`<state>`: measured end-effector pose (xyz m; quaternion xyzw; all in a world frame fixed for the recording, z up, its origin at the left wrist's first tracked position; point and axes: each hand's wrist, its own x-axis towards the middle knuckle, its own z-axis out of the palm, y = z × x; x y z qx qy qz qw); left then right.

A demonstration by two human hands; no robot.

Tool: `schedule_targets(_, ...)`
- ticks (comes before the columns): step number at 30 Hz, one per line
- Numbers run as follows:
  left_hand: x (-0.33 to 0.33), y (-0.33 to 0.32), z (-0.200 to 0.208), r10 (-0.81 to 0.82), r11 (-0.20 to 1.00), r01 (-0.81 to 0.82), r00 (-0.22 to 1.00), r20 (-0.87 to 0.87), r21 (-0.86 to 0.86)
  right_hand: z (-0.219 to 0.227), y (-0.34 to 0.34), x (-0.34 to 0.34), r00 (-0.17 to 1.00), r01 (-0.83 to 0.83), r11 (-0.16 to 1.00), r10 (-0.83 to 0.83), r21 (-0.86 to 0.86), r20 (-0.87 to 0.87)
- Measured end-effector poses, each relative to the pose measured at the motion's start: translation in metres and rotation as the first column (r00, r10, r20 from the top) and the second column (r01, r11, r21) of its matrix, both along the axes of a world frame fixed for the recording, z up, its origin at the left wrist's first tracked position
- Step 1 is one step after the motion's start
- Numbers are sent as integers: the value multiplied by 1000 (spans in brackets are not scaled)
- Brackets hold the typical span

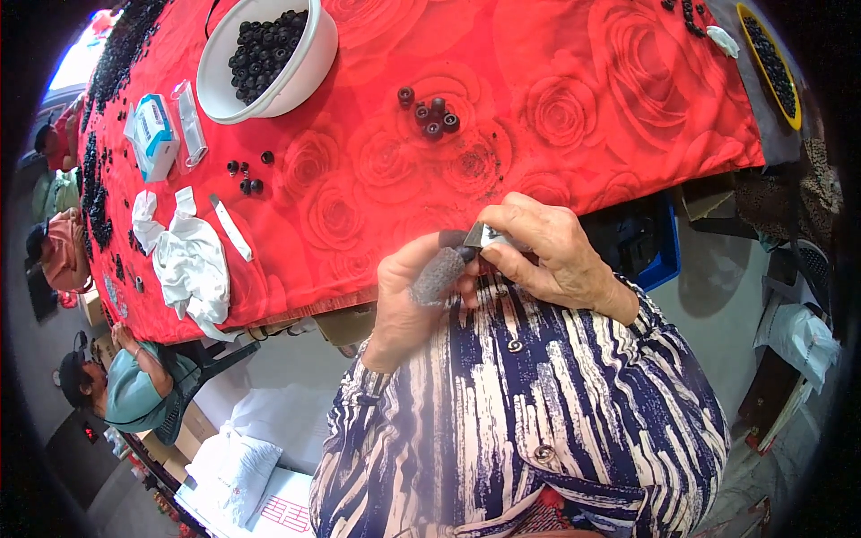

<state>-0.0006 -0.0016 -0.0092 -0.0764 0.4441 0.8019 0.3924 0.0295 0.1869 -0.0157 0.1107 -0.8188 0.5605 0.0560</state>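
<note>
My left hand [414,280] is closed on a small black round part [467,253], and a grey knitted sleeve [437,276] covers one of its fingers. A dark cover sits on another fingertip. Between its thumb and fingers, my right hand [549,247] pinches a short blade with a white-wrapped grip [490,235]. The metal end lies against the black part. Both hands meet over the table's near edge, in front of my striped shirt. Farther out on the red rose-patterned cloth [592,188] lies a small group of black round parts [434,118], with dark crumbs beside it.
A white bowl [309,85] holds many black parts. Left of it are a blue-white box [158,134], a white cloth [190,264] and another white-handled blade [231,229]. A blue crate [665,244] stands below the table edge. Several people sit along the left.
</note>
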Motion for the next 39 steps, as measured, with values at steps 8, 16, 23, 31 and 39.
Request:
schedule_targets(8, 1, -2, -2, 17, 1000, -17, 1000, 17, 25, 1, -2, -2, 1000, -14, 1000, 14, 10, -7)
schedule_targets(16, 0, -1, 0, 26, 999, -25, 1000, 14, -27, -2, -9, 0, 997, 63, 997, -62, 53, -35)
schedule_targets(23, 0, 1, 5, -24, 992, 9, 993, -119, -127, 0, -11, -1, 997, 78, 995, -76, 65, -24)
schedule_targets(31, 1, 2, 7, -80, 964, -9, 944, -321, -267, -1, -7, -1, 997, 81, 996, -80, 37, -18)
schedule_targets(39, 1, -1, 10, -124, 962, 37, 942, -311, -271, 0, -8, -1, 998, 61, 997, -61, 37, 14)
